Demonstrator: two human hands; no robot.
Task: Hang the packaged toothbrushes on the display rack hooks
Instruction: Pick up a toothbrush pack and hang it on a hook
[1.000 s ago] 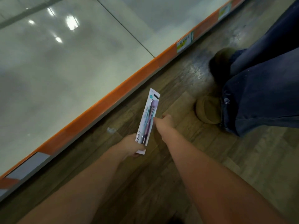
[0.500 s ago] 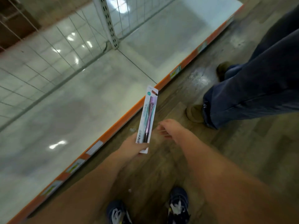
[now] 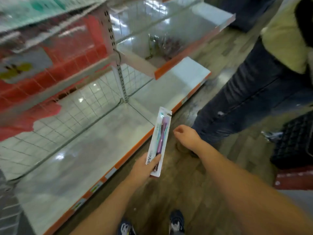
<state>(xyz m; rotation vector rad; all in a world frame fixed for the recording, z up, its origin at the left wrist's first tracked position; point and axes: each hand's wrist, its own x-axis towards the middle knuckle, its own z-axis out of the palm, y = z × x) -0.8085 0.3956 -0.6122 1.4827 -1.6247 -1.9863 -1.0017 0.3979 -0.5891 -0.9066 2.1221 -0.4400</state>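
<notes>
A long white package with a purple toothbrush (image 3: 160, 138) stands upright in my left hand (image 3: 145, 167), which grips its lower end with the thumb across the front. My right hand (image 3: 186, 135) hovers just right of the package, fingers loosely curled, holding nothing. The package's hang hole is at its top, near the edge of the bottom shelf. The wire-grid back panel (image 3: 94, 99) of the rack rises behind the shelf. No hooks are plainly visible; the upper left of the view is blurred.
The white bottom shelf (image 3: 84, 158) has an orange front edge with price tags. A slotted upright post (image 3: 121, 77) divides the bays, with another shelf (image 3: 169, 48) above. Another person's legs (image 3: 245, 99) stand close on the right, and a black basket (image 3: 296, 141) beyond. My shoes (image 3: 176, 221) show below.
The view has tilted upward, bringing the rack's upright, grid panel and upper shelves into sight. My left hand has kept hold of the package; my right hand has drawn slightly away from it.
</notes>
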